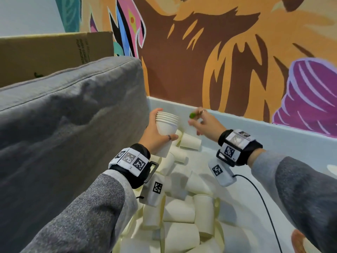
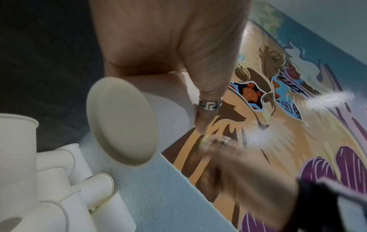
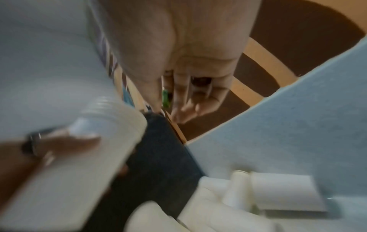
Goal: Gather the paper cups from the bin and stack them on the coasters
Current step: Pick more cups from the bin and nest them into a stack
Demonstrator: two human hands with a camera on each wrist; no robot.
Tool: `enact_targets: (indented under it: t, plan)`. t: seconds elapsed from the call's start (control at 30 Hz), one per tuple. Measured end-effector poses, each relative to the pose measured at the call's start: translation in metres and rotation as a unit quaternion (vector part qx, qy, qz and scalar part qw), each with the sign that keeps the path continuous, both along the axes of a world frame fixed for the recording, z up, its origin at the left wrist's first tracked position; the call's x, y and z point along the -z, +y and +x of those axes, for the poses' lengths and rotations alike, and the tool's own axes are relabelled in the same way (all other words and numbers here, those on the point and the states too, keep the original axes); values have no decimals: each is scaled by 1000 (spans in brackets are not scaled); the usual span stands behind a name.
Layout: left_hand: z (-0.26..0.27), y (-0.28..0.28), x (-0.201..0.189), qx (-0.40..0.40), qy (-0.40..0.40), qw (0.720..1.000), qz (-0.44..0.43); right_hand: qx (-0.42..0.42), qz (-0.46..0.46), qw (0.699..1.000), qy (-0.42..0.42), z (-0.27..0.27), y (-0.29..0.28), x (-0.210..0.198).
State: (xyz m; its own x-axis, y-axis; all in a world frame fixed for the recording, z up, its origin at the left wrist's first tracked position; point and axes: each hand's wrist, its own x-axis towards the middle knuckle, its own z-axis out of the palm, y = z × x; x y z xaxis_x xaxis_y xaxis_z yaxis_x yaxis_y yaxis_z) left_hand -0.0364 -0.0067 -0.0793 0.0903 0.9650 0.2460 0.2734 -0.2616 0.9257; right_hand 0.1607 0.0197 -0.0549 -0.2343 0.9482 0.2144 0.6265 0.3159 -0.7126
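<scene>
My left hand (image 1: 165, 124) grips a stack of several nested white paper cups (image 1: 168, 118), tilted, above the bin's far left corner. The stack's base (image 2: 121, 120) faces the left wrist camera, with a ringed finger (image 2: 208, 109) wrapped round its side. My right hand (image 1: 196, 123) hovers just right of the stack's rims with relaxed fingers and holds nothing; a green nail (image 1: 192, 115) shows at one fingertip. Many loose white cups (image 1: 182, 207) lie jumbled in the bin beneath both hands. No coasters are in view. The right wrist view is blurred.
The bin has pale blue walls (image 1: 255, 128) and stands against a painted mural wall (image 1: 218, 61). A grey sofa cushion (image 1: 63, 115) presses against its left side, with a cardboard box (image 1: 45, 55) behind. A black cable (image 1: 264, 198) hangs from my right wrist.
</scene>
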Motion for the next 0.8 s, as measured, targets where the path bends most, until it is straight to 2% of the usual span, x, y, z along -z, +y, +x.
enact_targets:
  t: [0.07, 0.17, 0.23, 0.4, 0.5, 0.6, 0.7, 0.8]
  plan:
    - [-3, 0, 0, -5, -5, 1000, 0, -47, -80, 983, -157, 6, 0, 29]
    - [-8, -2, 0, -11, -10, 1000, 2, -118, -197, 922, -313, 7, -4, 73]
    - [-11, -4, -1, -13, -13, 1000, 2, -121, -231, 902, -345, 3, -7, 88]
    - [-16, -9, -4, -6, -18, 1000, -7, -122, -288, 882, -353, -8, -13, 101]
    - [-20, -13, -5, -4, -17, 1000, -9, -106, -272, 886, -359, -11, -14, 99]
    - [-27, -13, -5, -5, -18, 1000, -9, -81, -226, 905, -351, -8, -17, 70]
    - [-31, -14, -7, 3, -28, 1000, -12, -11, -136, 939, -315, -1, -21, 23]
    - [-29, -13, -8, 20, -37, 999, -10, 93, -4, 970, -223, 3, -32, -23]
